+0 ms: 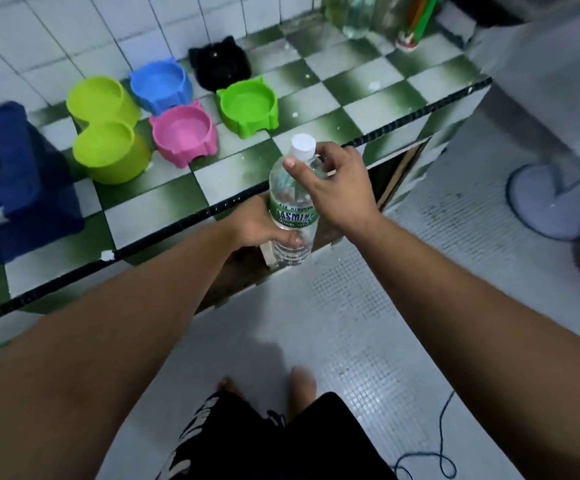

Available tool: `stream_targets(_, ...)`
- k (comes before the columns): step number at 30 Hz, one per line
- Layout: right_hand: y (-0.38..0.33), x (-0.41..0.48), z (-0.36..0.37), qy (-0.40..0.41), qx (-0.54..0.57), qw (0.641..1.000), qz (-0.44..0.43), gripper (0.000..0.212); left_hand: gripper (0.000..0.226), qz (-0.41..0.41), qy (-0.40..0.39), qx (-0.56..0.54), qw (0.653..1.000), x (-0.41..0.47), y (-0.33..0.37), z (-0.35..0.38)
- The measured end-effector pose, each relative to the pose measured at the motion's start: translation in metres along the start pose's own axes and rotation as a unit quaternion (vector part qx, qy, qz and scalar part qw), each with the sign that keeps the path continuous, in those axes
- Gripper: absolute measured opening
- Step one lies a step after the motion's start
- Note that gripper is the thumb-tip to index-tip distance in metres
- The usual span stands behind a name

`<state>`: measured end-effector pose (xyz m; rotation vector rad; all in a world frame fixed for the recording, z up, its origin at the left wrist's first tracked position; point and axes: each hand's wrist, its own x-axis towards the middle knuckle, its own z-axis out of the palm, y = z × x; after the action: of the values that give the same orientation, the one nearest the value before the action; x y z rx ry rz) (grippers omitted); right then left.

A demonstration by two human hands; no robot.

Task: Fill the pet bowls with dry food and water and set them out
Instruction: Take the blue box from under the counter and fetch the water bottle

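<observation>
A clear water bottle [290,194] with a green label and white cap stands upright just in front of the counter edge. My left hand [259,223] grips its lower body. My right hand [333,178] curls round its neck just under the cap. On the green-and-white checkered counter [164,209] sit several empty pet bowls: a pink one [184,135], a green one [247,105], a blue one [160,83], a black one [219,65] and a lime double bowl [105,129].
A dark blue plastic item [15,181] stands at the counter's left end. Bottles [358,15] stand at the back right corner. On the floor to the right are a fan base [541,202] and a blue cord [434,455]. My legs are below.
</observation>
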<state>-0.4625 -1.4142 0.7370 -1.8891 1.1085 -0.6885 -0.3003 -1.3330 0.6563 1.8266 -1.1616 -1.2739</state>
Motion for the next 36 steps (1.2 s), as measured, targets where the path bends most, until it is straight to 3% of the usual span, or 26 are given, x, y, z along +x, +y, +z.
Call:
stream_targets(6,-0.032,0.06,-0.056,0.051,-0.01,0.998,-0.044,0.054,0.068,0.08,0.016,0.055,0.995,0.042,0.089,-0.021)
stream_targets(11,-0.048,0.145,-0.082,0.089,-0.023,0.994,-0.051,0.064,0.062,0.086,0.038,0.058,0.994,0.108,0.143,-0.051)
stream_targets(16,-0.05,0.243,-0.081,0.146,-0.013,0.987,-0.058,0.075,0.076,0.11,0.057,0.028,0.992,0.198,0.172,-0.09)
stream_targets(26,-0.031,0.385,-0.078,0.113,-0.072,0.99,-0.053,0.049,0.081,0.1,0.088,-0.004,0.991,0.345,0.198,-0.14)
stream_targets(36,-0.004,0.438,-0.073,0.099,-0.055,0.993,-0.037,0.055,0.078,0.121,0.087,0.031,0.988,0.385,0.194,-0.151)
